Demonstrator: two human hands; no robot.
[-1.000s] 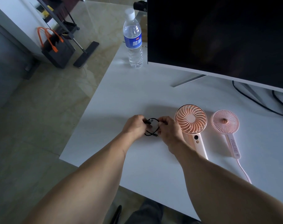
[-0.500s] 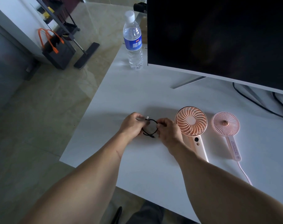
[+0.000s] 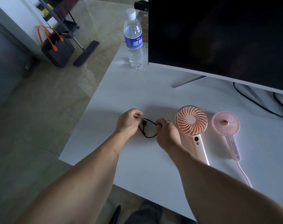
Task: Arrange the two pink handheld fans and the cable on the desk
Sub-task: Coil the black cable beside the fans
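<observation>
A short black cable [image 3: 148, 136] is looped between my two hands over the white desk [image 3: 137, 88]. My left hand [image 3: 129, 122] pinches one end, and my right hand [image 3: 166, 133] pinches the other side of the loop. Just right of my right hand lies a pink handheld fan [image 3: 192, 120] with a thick pale handle. Further right lies a smaller pink fan [image 3: 225, 123] with a thin handle marked SUMMER and a pink cord trailing toward me.
A large dark monitor [image 3: 218, 38] stands at the back of the desk, with black wires [image 3: 254, 102] behind it at the right. A water bottle [image 3: 134, 41] stands at the back left. The desk's left edge drops to a tiled floor with a black bag [image 3: 56, 47].
My hands have drawn slightly apart and the cable loop has opened wider between them. Both fans lie where they were.
</observation>
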